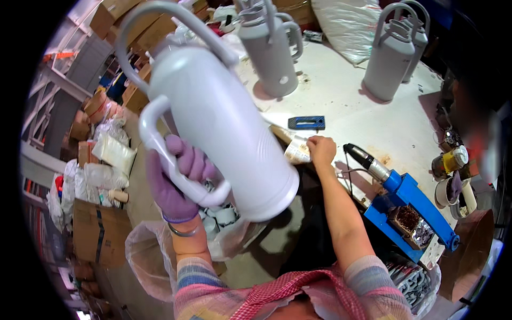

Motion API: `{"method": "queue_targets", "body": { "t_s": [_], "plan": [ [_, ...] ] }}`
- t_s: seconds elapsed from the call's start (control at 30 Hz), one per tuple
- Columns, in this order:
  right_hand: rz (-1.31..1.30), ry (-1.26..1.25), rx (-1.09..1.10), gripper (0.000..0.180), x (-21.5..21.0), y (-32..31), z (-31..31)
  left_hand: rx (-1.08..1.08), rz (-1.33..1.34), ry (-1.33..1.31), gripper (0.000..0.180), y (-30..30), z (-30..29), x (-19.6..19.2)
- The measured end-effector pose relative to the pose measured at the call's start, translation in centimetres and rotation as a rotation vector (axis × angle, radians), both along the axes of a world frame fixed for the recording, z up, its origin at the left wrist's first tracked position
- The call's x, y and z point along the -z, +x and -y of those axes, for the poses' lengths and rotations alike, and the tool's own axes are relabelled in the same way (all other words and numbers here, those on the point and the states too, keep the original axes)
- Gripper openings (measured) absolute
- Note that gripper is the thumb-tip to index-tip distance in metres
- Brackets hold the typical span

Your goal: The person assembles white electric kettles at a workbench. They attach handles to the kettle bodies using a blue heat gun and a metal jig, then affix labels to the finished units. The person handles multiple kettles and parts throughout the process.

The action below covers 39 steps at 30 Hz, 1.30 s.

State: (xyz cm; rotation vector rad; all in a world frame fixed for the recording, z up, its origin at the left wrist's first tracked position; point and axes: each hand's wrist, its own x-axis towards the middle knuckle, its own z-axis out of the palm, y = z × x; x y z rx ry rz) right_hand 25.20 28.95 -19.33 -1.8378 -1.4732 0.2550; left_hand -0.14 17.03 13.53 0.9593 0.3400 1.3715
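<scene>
My left hand [178, 176], in a purple glove, is wrapped round the side handle of a large pale grey vacuum jug [224, 128]. The jug is tilted in the air, its carrying loop up at the left and its base toward the lower right. My bare right hand [322, 152] pinches the edge of a small whitish printed paper piece [297, 150] at the table's near edge. Just beyond it lies a small blue and black flat tool [306, 122] with a slot. What sits under the paper is partly hidden by the jug.
More grey jugs [272, 58] stand on the white table [341, 96], with others [389, 64] at the far right. A blue clamp-like fixture [410, 213] with a black-tipped tool [368, 160] is on my right. A plastic bag of grey parts [218, 218] sits below; cartons [98, 232] line the left.
</scene>
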Motion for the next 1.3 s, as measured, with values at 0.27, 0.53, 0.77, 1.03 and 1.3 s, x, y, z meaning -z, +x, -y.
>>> {"method": "queue_targets", "body": {
  "t_s": [0.27, 0.53, 0.77, 1.03, 1.3],
  "plan": [
    [0.228, -0.085, -0.218, 0.02, -0.9, 0.4, 1.2, -0.211, 0.086, -0.729, 0.037, -2.0, 9.0, 9.2],
    [-0.703, -0.642, -0.984, 0.012, -18.0, 1.1, 25.7, -0.409, -0.167, -1.086, 0.046, 3.4, 15.0, 16.0],
    [-0.694, -0.911, -1.044, 0.043, -16.1, -1.5, 30.1, -0.394, -0.224, -0.976, 0.051, 5.3, 15.6, 15.7],
    [-0.518, -0.89, -1.15, 0.039, -16.4, -3.2, 29.2, -0.398, -0.261, -0.976, 0.052, 5.1, 16.2, 15.2],
    [-0.348, -0.935, -1.243, 0.038, -17.8, -4.6, 28.0, -0.414, -0.199, -1.105, 0.046, 5.0, 16.1, 15.3]
  ]
}}
